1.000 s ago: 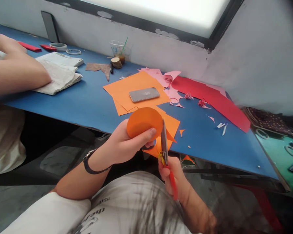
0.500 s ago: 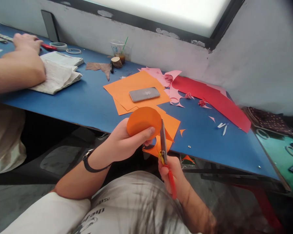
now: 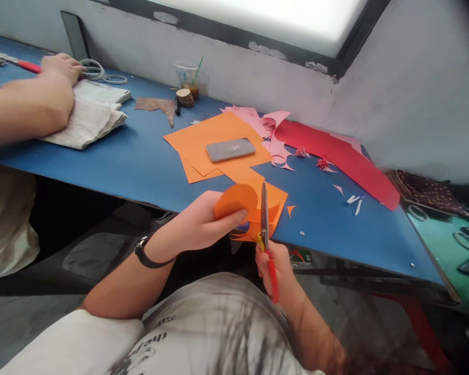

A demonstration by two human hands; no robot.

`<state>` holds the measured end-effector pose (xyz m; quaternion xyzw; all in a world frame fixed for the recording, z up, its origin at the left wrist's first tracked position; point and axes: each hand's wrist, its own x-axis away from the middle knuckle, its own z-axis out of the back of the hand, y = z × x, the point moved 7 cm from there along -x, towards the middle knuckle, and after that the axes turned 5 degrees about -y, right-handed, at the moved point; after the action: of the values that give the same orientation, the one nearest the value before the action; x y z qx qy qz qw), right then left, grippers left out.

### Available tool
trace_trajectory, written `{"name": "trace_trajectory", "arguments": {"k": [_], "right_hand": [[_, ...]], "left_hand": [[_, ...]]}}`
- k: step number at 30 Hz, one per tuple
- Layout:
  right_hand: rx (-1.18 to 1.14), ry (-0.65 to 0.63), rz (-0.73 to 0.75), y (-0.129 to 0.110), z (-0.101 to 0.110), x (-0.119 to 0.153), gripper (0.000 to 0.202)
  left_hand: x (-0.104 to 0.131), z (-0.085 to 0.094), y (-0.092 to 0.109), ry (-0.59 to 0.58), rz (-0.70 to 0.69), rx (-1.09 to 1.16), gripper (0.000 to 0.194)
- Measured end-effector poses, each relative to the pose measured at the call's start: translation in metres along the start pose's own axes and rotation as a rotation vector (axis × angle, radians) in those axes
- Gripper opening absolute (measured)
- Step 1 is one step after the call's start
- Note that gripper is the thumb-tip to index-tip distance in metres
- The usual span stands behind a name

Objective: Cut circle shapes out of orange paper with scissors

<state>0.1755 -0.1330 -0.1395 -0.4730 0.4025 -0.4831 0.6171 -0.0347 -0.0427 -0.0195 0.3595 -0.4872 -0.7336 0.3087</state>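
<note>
My left hand (image 3: 203, 221) pinches a round orange paper disc (image 3: 236, 200), thumb on top, just over the table's front edge. In my right hand (image 3: 275, 265) are red-and-yellow scissors (image 3: 264, 216), their blades pointing away from me and looking closed. The blades stand a little to the right of the disc, with a gap between them. Beneath both lies an orange sheet (image 3: 277, 195) with a round hole cut near its front edge. Farther back, a phone (image 3: 230, 150) rests on more orange sheets (image 3: 195, 138).
Red paper (image 3: 344, 159), pink scraps (image 3: 279, 151) and small crumpled paper flowers (image 3: 322, 163) lie at right. A plastic cup (image 3: 187, 78) stands by the wall beside a wood slice (image 3: 185, 97). At left a co-worker's arm (image 3: 31, 109) rests over folded cloth (image 3: 88, 122).
The disc has tilted and moved slightly down and right, away from the scissor blades. The scissors have shifted a little upward. The co-worker's hand has slid right.
</note>
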Motion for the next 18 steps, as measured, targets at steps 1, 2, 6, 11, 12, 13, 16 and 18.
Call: {"name": "trace_trajectory", "arguments": {"k": [1, 2, 6, 11, 12, 13, 16, 18], "right_hand": [[-0.008, 0.012, -0.002, 0.002, 0.001, -0.001, 0.089], [-0.014, 0.018, 0.001, 0.003, 0.002, -0.002, 0.089], [-0.053, 0.019, 0.013, 0.003, 0.002, -0.003, 0.088], [-0.144, 0.002, -0.027, 0.004, -0.001, -0.002, 0.089], [-0.147, 0.004, -0.027, 0.002, 0.000, -0.001, 0.090], [-0.145, 0.009, -0.024, 0.000, 0.002, 0.000, 0.090], [-0.100, 0.040, -0.029, -0.013, 0.016, 0.004, 0.089], [-0.021, 0.070, -0.057, -0.026, 0.034, 0.006, 0.090]], "left_hand": [[-0.001, -0.003, -0.007, -0.061, 0.022, -0.053, 0.036], [-0.002, -0.006, -0.014, -0.114, 0.039, -0.094, 0.034], [-0.005, -0.009, -0.027, -0.198, -0.049, -0.193, 0.032], [-0.006, -0.012, -0.030, -0.224, -0.177, -0.327, 0.041], [-0.007, -0.013, -0.031, -0.230, -0.176, -0.331, 0.038], [-0.007, -0.014, -0.032, -0.242, -0.165, -0.333, 0.036], [-0.010, -0.016, -0.038, -0.285, -0.134, -0.316, 0.038], [-0.011, -0.017, -0.040, -0.307, -0.137, -0.288, 0.042]]}}
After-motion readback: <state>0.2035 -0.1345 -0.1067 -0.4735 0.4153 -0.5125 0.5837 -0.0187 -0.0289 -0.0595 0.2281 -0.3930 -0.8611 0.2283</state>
